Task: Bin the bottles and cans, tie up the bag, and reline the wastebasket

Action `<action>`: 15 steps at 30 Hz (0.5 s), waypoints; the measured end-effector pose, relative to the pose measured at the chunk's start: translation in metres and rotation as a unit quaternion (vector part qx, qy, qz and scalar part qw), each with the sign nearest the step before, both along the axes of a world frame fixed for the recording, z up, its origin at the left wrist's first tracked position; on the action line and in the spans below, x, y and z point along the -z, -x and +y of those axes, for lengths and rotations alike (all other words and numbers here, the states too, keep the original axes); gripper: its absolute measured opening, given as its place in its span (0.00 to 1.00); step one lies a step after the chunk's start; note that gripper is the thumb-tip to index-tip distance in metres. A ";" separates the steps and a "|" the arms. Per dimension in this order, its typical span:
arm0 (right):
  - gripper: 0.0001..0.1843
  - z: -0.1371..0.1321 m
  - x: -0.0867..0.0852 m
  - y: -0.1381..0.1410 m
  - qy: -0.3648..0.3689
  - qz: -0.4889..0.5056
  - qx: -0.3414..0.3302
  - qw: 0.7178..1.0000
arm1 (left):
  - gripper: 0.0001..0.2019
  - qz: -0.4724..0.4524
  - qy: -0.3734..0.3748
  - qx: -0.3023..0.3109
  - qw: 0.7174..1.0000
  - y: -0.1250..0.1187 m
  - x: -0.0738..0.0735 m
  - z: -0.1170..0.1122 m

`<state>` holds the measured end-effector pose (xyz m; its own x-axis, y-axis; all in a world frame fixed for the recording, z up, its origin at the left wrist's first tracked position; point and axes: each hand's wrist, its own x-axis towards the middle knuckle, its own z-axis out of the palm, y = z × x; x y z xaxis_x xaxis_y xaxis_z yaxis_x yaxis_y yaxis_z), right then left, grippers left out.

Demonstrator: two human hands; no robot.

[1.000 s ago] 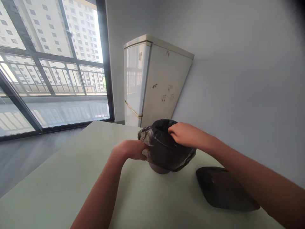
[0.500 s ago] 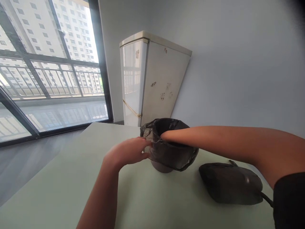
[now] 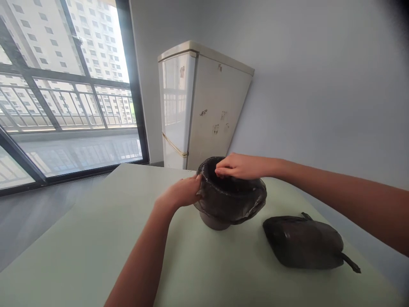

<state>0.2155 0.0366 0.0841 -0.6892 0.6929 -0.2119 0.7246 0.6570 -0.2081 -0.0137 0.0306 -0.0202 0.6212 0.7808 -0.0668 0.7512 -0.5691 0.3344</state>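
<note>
A small trash can (image 3: 214,222) stands upright on the table, lined with a thin black garbage bag (image 3: 226,205) whose top is folded down over the outside. My left hand (image 3: 182,192) is at the can's left side, its fingers closed on the bag near the rim. Over the opening is my right hand (image 3: 234,166), fingers curled into a fist; whatever it may hold is hidden. To the right of the can lies a filled black bag (image 3: 303,243) on its side, with twisted ends sticking out.
The pale green table (image 3: 105,238) extends left and toward me. Behind it stand a white refrigerator (image 3: 220,102) with worn sticker marks and a grey wall (image 3: 319,94). A dark-framed glass door (image 3: 76,106) is at the left, with a balcony railing beyond.
My right hand has come up out of the can and is now curled above the opening. My left hand has moved slightly right and up, and the bag's flared left side is pressed closer to the can.
</note>
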 end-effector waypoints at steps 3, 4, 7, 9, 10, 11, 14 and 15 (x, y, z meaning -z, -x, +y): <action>0.23 -0.040 0.000 -0.023 -0.001 0.064 0.008 0.998 | 0.26 0.080 0.115 0.024 0.990 0.007 0.000 -0.004; 0.22 -0.053 0.007 -0.030 -0.030 0.066 0.000 0.997 | 0.24 0.094 0.134 0.028 0.986 0.011 -0.002 -0.006; 0.22 -0.077 0.042 -0.048 -0.158 0.049 -0.014 0.986 | 0.21 0.075 0.118 0.023 0.990 0.021 -0.011 -0.012; 0.15 -0.083 0.064 -0.057 -0.223 0.026 -0.014 0.974 | 0.22 0.052 0.083 0.001 0.995 0.029 -0.017 -0.016; 0.13 -0.084 0.073 -0.061 -0.245 0.018 -0.009 0.969 | 0.24 0.049 0.071 -0.012 0.996 0.034 -0.020 -0.018; 0.11 -0.083 0.079 -0.064 -0.258 0.013 -0.001 0.966 | 0.25 0.052 0.065 -0.027 0.996 0.038 -0.022 -0.020; 0.10 -0.078 0.085 -0.073 -0.277 0.009 0.023 0.960 | 0.32 0.083 0.092 -0.069 0.990 0.051 -0.022 -0.024; 0.10 -0.075 0.084 -0.077 -0.281 0.009 0.028 0.959 | 0.34 0.089 0.103 -0.080 0.987 0.054 -0.021 -0.025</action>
<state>0.2923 -0.0388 0.0001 -0.6472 0.7306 0.2176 0.7619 0.6289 0.1549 -0.0677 0.0056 0.0009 0.4549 0.8268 -0.3310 0.8834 -0.3718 0.2853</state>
